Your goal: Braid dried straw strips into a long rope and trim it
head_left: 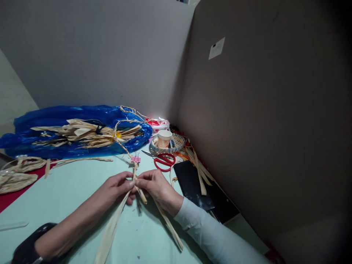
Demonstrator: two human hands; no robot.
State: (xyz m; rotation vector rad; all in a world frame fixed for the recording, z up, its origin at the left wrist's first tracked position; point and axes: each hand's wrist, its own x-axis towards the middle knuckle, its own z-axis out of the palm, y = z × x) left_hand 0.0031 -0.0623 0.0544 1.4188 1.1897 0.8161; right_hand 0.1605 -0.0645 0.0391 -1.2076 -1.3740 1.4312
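Note:
A short braid of dried husk strips (135,169) hangs from a pink binder clip (136,159) at the middle of the pale green table. My left hand (122,185) pinches the lower end of the braid from the left. From the right, my right hand (156,187) pinches the same spot, its fingertips close to the left ones. Below the hands the loose husk strips spread out: a wide one (111,229) runs down to the left, a short rolled one lies in the middle, and another (169,227) reaches down to the right. Some fingers are hidden behind the strips.
Behind lies a blue plastic bag (66,112) with a bundle of dried husks (82,132). Red-handled scissors (164,161) lie beyond my right hand, near a paper cup (164,139) in a woven basket (180,143). A black flat pouch (189,183) lies at right. Grey partitions enclose the table.

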